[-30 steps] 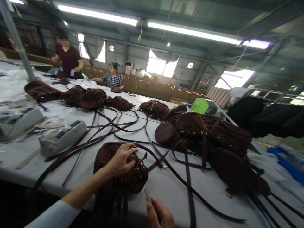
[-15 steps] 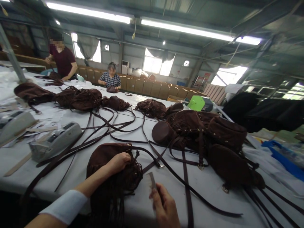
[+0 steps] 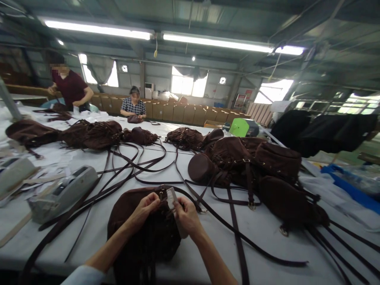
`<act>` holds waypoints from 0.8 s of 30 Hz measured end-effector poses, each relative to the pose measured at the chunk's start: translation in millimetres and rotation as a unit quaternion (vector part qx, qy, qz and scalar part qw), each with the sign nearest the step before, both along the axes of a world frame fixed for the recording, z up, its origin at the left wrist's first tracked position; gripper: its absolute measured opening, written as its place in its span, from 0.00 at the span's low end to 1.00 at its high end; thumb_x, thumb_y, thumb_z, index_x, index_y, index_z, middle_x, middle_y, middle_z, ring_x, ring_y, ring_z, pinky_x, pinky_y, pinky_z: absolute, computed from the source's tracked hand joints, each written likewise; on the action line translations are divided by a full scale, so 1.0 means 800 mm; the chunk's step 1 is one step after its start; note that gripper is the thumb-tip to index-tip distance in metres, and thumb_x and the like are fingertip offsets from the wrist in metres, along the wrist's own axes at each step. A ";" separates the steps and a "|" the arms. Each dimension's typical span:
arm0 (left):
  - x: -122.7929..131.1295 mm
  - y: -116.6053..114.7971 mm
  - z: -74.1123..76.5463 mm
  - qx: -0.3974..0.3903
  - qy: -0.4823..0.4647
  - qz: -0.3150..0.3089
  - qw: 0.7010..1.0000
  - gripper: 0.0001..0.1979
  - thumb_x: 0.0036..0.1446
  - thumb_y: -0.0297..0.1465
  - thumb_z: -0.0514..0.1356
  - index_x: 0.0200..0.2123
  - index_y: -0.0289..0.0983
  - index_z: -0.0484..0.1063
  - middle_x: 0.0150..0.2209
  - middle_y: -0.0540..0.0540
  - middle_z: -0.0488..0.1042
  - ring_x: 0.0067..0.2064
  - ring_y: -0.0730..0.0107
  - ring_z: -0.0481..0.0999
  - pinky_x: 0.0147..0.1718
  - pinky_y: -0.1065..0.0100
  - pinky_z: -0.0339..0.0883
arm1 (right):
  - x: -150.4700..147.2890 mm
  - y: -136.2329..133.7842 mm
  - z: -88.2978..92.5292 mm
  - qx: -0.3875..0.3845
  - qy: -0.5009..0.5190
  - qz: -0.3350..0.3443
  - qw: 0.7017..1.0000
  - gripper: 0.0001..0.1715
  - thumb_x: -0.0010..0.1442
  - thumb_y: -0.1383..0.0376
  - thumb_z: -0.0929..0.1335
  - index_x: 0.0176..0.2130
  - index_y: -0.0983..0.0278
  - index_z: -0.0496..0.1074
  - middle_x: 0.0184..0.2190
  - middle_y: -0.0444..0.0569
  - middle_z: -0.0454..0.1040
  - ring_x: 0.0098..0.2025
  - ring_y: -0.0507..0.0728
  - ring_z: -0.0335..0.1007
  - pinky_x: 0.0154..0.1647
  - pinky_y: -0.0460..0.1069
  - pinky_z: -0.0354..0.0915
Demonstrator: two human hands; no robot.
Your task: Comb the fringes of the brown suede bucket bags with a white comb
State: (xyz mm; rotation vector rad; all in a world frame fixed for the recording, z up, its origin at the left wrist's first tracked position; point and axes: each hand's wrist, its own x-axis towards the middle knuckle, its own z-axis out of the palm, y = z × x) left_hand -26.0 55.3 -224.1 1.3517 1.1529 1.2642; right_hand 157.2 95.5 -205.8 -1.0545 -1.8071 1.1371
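Observation:
A dark brown fringed bag (image 3: 130, 217) lies in front of me on the white-covered table. My left hand (image 3: 146, 208) is at its upper edge beside a small metal fitting, thumb and fingers pinched together; what sits between the fingertips is too small to make out. My right hand (image 3: 187, 215) grips a small pale brush (image 3: 171, 199), its light bristles facing left. The brush head is close to the fitting and to my left fingertips; I cannot tell whether it touches the bag. Dark fringe hangs down the bag's front below both hands.
More brown bags (image 3: 228, 154) are heaped at the right, with others (image 3: 92, 134) at the back left. Long straps (image 3: 237, 233) cross the table. A grey tape dispenser (image 3: 63, 194) stands left. Two people (image 3: 133, 105) work across the table. A blue tray (image 3: 350, 190) is far right.
My right hand has risen leftward with the brush, from beside the bag to its upper edge. My left hand has shifted slightly left, its fingertips now showing. The view has turned a little.

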 end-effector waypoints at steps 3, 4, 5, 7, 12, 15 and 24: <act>-0.008 -0.026 0.005 -0.020 -0.014 -0.012 1.000 0.14 0.59 0.43 0.56 0.35 0.38 0.61 0.22 0.58 0.52 0.23 0.79 0.50 0.20 0.75 0.44 | 0.028 0.003 -0.015 0.024 -0.042 -0.031 0.998 0.17 0.59 0.54 0.64 0.31 0.64 0.74 0.28 0.47 0.74 0.32 0.56 0.69 0.34 0.48 0.64; -0.009 -0.039 0.007 -0.026 -0.001 -0.022 0.999 0.13 0.59 0.42 0.57 0.36 0.38 0.63 0.21 0.58 0.54 0.22 0.78 0.51 0.20 0.75 0.44 | 0.038 0.003 -0.018 0.033 -0.055 -0.041 0.997 0.16 0.58 0.56 0.64 0.30 0.64 0.74 0.29 0.48 0.74 0.34 0.56 0.69 0.36 0.49 0.64; -0.011 -0.053 0.008 -0.033 0.024 -0.035 0.999 0.12 0.60 0.41 0.56 0.38 0.38 0.64 0.21 0.58 0.55 0.22 0.78 0.53 0.20 0.75 0.46 | 0.047 0.003 -0.019 0.043 -0.067 -0.053 0.995 0.15 0.58 0.57 0.63 0.30 0.64 0.74 0.31 0.50 0.74 0.36 0.57 0.70 0.39 0.50 0.64; -0.013 -0.082 0.012 -0.043 0.113 -0.062 0.991 0.09 0.61 0.37 0.55 0.38 0.38 0.68 0.21 0.57 0.60 0.23 0.77 0.58 0.22 0.74 0.51 | 0.062 0.000 -0.013 0.062 -0.084 -0.081 0.991 0.15 0.59 0.59 0.62 0.34 0.65 0.75 0.35 0.52 0.75 0.40 0.59 0.70 0.43 0.52 0.63; -0.020 -0.126 0.038 -0.049 0.285 -0.190 0.938 0.07 0.54 0.28 0.58 0.34 0.41 0.76 0.26 0.53 0.74 0.29 0.71 0.71 0.30 0.72 0.61 | 0.062 -0.029 0.027 0.092 -0.151 -0.041 0.983 0.19 0.62 0.61 0.61 0.48 0.62 0.74 0.37 0.51 0.78 0.39 0.59 0.73 0.41 0.50 0.64; -0.025 -0.110 0.054 -0.021 0.252 -0.112 0.961 0.13 0.61 0.35 0.53 0.36 0.38 0.77 0.33 0.48 0.78 0.35 0.67 0.75 0.34 0.71 0.67 | 0.034 -0.047 0.045 0.160 -0.252 -0.004 0.954 0.19 0.64 0.65 0.59 0.49 0.59 0.74 0.35 0.49 0.79 0.37 0.56 0.75 0.38 0.47 0.63; -0.041 -0.028 -0.011 -0.018 0.479 0.014 0.877 0.22 0.65 0.36 0.45 0.57 0.37 0.67 0.60 0.39 0.68 0.63 0.56 0.62 0.62 0.44 0.44 | -0.017 -0.082 0.035 0.250 -0.473 0.102 0.838 0.15 0.50 0.74 0.64 0.35 0.60 0.75 0.29 0.49 0.78 0.33 0.56 0.75 0.30 0.46 0.58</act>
